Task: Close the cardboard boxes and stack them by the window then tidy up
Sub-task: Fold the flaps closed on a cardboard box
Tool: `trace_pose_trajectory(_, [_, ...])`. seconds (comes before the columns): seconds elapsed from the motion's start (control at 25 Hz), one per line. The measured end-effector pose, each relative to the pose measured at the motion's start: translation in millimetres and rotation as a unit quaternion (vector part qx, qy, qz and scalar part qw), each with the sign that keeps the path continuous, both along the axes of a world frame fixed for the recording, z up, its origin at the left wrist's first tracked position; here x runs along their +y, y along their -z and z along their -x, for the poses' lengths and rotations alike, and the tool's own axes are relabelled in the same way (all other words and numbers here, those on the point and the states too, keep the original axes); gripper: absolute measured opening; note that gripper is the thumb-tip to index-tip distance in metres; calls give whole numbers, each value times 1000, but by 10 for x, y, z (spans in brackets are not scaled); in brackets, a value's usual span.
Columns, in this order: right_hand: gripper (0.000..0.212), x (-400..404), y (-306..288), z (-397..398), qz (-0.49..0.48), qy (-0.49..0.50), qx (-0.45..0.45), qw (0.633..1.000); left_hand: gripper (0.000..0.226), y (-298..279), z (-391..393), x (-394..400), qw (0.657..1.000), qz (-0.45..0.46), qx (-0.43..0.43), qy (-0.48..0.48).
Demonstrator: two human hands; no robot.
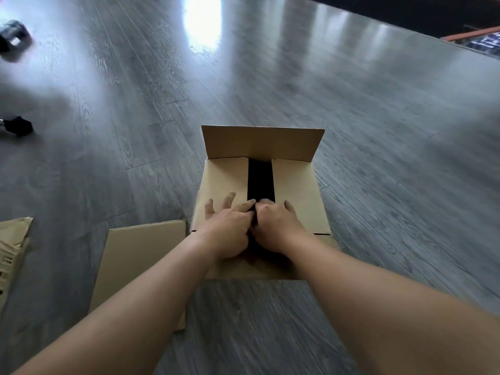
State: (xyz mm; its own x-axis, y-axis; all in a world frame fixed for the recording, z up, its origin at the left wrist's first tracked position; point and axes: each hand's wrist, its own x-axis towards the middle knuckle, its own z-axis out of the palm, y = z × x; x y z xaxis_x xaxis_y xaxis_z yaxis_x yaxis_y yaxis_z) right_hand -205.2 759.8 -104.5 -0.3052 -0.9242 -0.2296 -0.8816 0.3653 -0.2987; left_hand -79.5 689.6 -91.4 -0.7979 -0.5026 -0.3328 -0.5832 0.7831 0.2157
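Daylight enters from the far side, throwing a blown-out white glare patch on the glossy grey wood-plank floor (201,20). The near scene is dimmer. Edges bend with wide-angle distortion, and the far-left dark cylindrical object (12,36) is motion-blurred.

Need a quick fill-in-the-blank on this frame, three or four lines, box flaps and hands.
1. The brown cardboard box sits on the grey wood-look ____.
2. Its far flap stands ____.
3. Between the two folded side flaps shows a dark ____.
4. The left hand and right hand both rest on the box's ____ edge.

Missing words: floor; upright; gap; near
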Motion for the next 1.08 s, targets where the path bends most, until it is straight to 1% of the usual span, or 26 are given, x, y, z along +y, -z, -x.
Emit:
trace_pose_trajectory(0.08, [42, -12, -59, -28, -35, 2, 11, 999, 57, -40, -20, -2, 999, 31, -14, 4])
trace_pose_trajectory(0.2, [35, 4, -167, -36, -25, 7, 39, 999, 32, -175, -70, 18, 990, 141, 19, 22])
trace_pose_trajectory(0.28, [19, 4, -239, -12, 9, 5, 82, 997, 28, -334, -95, -11, 971, 231, 62, 25])
trace_pose_trajectory(0.32, [15, -2, -279, 15, 27, 11, 101, 994, 25, -413, -113, -42, 959, 271, 84, 23])
trace_pose_trajectory(0.4, [13, -28, -371, 85, 47, 34, 148, 987, 17, -530, -181, -132, 931, 344, 121, 14])
trace_pose_trajectory(0.44, [22, -40, -407, 120, 40, 47, 177, 982, 14, -562, -226, -173, 920, 373, 120, 7])
trace_pose_trajectory(0.48, [38, -38, -437, 158, 20, 62, 207, 976, 13, -587, -274, -203, 915, 392, 95, -4])
trace_pose_trajectory(0.52, [54, -22, -460, 192, -2, 78, 233, 969, 13, -598, -319, -215, 915, 399, 51, -15])
trace_pose_trajectory(0.56, [66, 10, -476, 224, -19, 96, 256, 962, 13, -599, -360, -215, 916, 400, -2, -25])
trace_pose_trajectory(0.64, [77, 91, -471, 301, -51, 134, 278, 950, 12, -558, -411, -206, 918, 382, -104, -36])
trace_pose_trajectory(0.68, [80, 130, -456, 351, -71, 154, 273, 947, 15, -515, -421, -216, 923, 358, -139, -42])
trace_pose_trajectory(0.72, [82, 162, -434, 401, -94, 172, 264, 945, 19, -467, -427, -231, 933, 320, -155, -50])
trace_pose_trajectory(0.76, [83, 189, -403, 455, -119, 189, 249, 942, 28, -419, -433, -245, 947, 275, -150, -63])
trace_pose_trajectory(0.8, [85, 210, -361, 511, -144, 207, 226, 941, 45, -370, -440, -262, 961, 222, -142, -88])
trace_pose_trajectory(0.88, [88, 249, -260, 618, -180, 232, 158, 943, 95, -284, -466, -300, 974, 115, -140, -137])
trace_pose_trajectory(0.92, [90, 270, -198, 671, -181, 239, 117, 947, 114, -247, -484, -317, 977, 71, -141, -146])
trace_pose_trajectory(0.96, [91, 301, -132, 722, -174, 242, 83, 951, 125, -200, -509, -338, 978, 33, -138, -151])
trace_pose_trajectory(1.0, [93, 337, -69, 767, -162, 241, 59, 955, 132, -146, -539, -360, 979, 1, -128, -157])
trace_pose_trajectory(1.08, [97, 419, 41, 832, -140, 228, 26, 963, 137, -28, -606, -383, 981, -38, -87, -168])
